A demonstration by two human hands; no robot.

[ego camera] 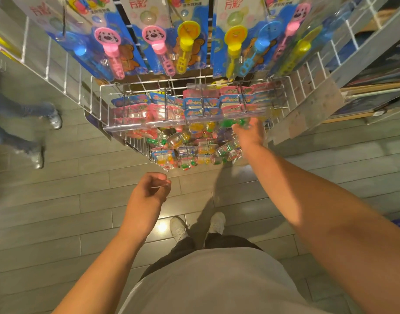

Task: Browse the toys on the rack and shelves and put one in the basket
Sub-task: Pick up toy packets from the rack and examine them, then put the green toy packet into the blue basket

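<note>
A white wire rack hangs in front of me. Carded bubble wand toys in pink, yellow and blue hang on its upper hooks. Below them, small blister packs fill hooks behind clear strips, and a wire basket on the rack holds several loose small packed toys. My right hand reaches into the right side of that basket among the toys; its fingers are blurred and partly hidden. My left hand hovers below the basket, fingers loosely curled, holding nothing.
Another person's legs and shoes stand on the left on the grey tiled floor. A shelf unit with flat packaged goods runs along the right. My own shoes are just below the rack.
</note>
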